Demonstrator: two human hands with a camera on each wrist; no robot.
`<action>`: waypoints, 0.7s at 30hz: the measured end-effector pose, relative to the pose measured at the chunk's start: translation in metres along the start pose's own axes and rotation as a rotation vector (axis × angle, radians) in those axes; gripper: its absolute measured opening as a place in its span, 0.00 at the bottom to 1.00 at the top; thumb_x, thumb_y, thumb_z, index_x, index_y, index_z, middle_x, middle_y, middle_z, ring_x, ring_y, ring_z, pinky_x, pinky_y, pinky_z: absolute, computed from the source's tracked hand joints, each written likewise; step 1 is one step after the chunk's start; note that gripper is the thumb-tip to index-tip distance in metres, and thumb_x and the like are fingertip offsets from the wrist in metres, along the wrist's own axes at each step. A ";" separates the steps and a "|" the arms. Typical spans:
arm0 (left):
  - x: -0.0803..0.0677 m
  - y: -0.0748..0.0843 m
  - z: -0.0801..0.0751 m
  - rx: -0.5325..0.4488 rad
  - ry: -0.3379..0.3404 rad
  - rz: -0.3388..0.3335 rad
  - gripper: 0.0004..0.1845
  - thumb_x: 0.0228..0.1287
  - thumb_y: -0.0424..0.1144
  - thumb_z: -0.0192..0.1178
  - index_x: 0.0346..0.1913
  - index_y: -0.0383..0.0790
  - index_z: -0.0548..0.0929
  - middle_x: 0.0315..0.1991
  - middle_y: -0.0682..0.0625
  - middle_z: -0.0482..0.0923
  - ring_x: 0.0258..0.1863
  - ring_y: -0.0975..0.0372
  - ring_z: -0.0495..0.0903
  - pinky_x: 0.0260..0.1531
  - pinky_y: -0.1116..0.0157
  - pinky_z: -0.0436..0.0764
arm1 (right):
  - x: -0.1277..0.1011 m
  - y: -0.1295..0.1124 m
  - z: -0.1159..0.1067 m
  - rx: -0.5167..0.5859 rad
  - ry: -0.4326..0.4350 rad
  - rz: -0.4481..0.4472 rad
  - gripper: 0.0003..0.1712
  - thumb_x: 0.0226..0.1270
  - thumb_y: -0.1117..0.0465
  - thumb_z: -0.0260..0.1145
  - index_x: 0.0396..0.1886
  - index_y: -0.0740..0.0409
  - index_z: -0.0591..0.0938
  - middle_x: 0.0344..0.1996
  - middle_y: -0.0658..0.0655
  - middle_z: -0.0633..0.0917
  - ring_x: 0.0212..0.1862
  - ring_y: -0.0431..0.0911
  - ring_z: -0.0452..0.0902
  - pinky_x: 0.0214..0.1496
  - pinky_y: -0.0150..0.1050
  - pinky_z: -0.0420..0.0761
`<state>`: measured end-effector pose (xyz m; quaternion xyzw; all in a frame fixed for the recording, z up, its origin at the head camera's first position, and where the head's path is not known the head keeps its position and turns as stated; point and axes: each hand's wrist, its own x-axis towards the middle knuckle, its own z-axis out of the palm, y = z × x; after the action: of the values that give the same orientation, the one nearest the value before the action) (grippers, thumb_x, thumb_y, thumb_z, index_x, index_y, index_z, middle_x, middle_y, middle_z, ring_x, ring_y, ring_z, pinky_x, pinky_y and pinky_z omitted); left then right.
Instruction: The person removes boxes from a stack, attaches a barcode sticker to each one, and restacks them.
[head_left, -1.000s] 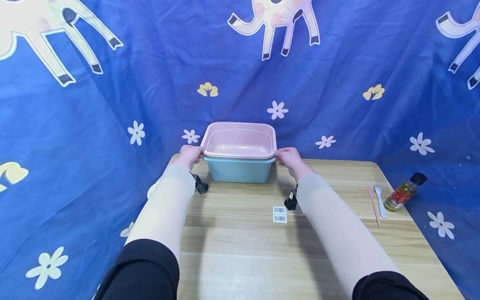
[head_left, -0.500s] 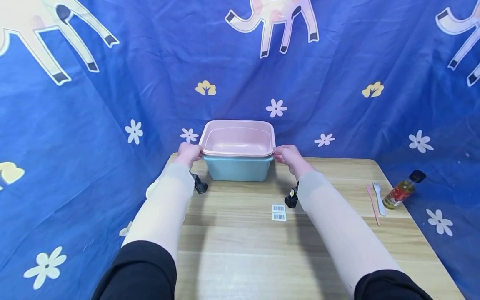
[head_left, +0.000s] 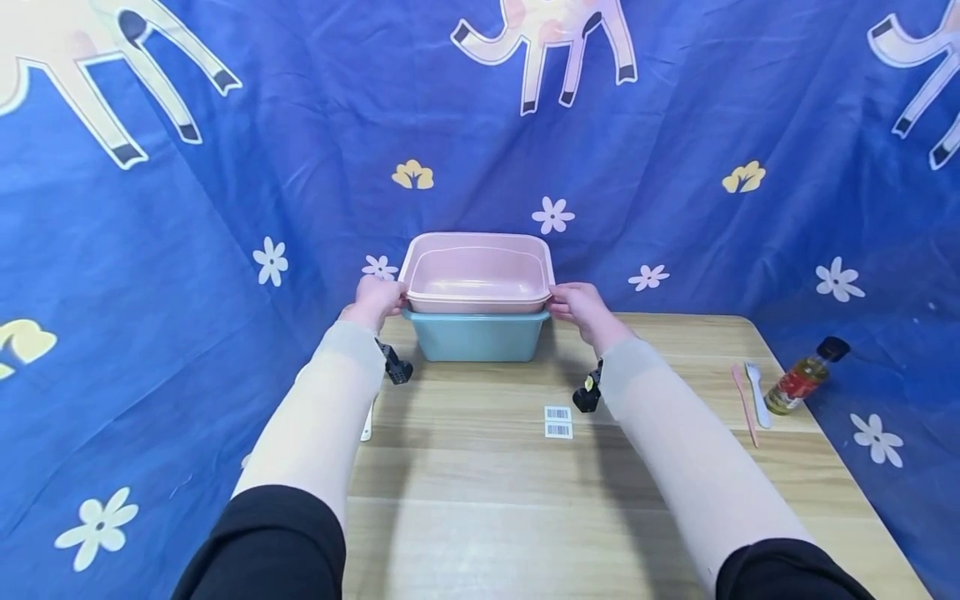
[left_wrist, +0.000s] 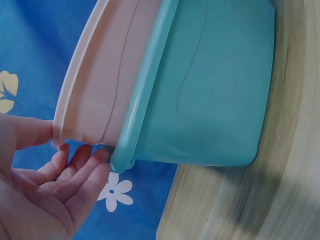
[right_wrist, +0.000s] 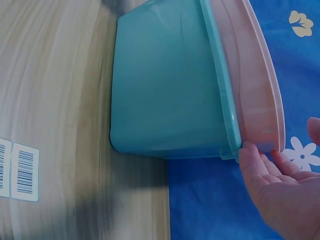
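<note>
Fingers (left_wrist: 80, 162) of the left hand (head_left: 375, 302) and right hand (head_left: 579, 305) curl under the rim of a pink tub (head_left: 477, 273), thumbs on top, pinching it at both ends; it sits nested in a teal tub (head_left: 476, 337) at the desk's (head_left: 480, 500) far edge, centre, barcode labels (head_left: 558, 422) nearer.

Black sleeves (head_left: 270, 542), black wrist-mounted cameras (head_left: 587, 395)

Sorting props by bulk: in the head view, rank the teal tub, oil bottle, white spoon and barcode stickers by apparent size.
Largest to smallest:
teal tub
oil bottle
white spoon
barcode stickers
The spoon and the stickers look close in size, so that order is unsure.
</note>
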<state>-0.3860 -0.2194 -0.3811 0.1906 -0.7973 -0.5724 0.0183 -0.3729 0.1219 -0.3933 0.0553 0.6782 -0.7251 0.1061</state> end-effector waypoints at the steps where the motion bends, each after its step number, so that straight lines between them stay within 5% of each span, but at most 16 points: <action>1: 0.001 0.000 0.000 0.000 0.000 0.000 0.20 0.61 0.31 0.59 0.56 0.26 0.76 0.25 0.48 0.80 0.28 0.62 0.82 0.41 0.65 0.83 | -0.001 0.000 -0.001 0.000 0.000 -0.004 0.25 0.75 0.65 0.56 0.65 0.76 0.67 0.60 0.72 0.74 0.62 0.61 0.71 0.66 0.49 0.69; 10: 0.004 -0.002 -0.002 -0.051 0.003 0.001 0.19 0.62 0.30 0.58 0.56 0.26 0.75 0.25 0.48 0.79 0.30 0.60 0.85 0.41 0.63 0.84 | -0.008 -0.004 0.000 -0.009 -0.019 -0.030 0.26 0.75 0.64 0.56 0.67 0.74 0.66 0.61 0.71 0.74 0.62 0.62 0.72 0.66 0.51 0.69; 17: -0.012 0.018 -0.010 -0.024 0.025 0.099 0.19 0.62 0.31 0.57 0.54 0.25 0.74 0.60 0.37 0.75 0.41 0.60 0.81 0.39 0.68 0.82 | -0.019 -0.025 -0.005 0.016 -0.029 -0.104 0.26 0.75 0.65 0.56 0.66 0.76 0.67 0.61 0.73 0.74 0.63 0.63 0.70 0.65 0.51 0.70; 21: -0.027 0.038 -0.014 0.049 0.060 0.158 0.15 0.63 0.35 0.57 0.48 0.27 0.78 0.53 0.40 0.79 0.39 0.59 0.78 0.38 0.67 0.78 | -0.028 -0.044 -0.010 -0.003 -0.027 -0.146 0.26 0.76 0.64 0.56 0.66 0.75 0.68 0.61 0.72 0.74 0.59 0.59 0.75 0.61 0.46 0.74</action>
<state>-0.3681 -0.2131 -0.3360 0.1445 -0.8226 -0.5437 0.0824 -0.3562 0.1369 -0.3446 -0.0042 0.6801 -0.7305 0.0620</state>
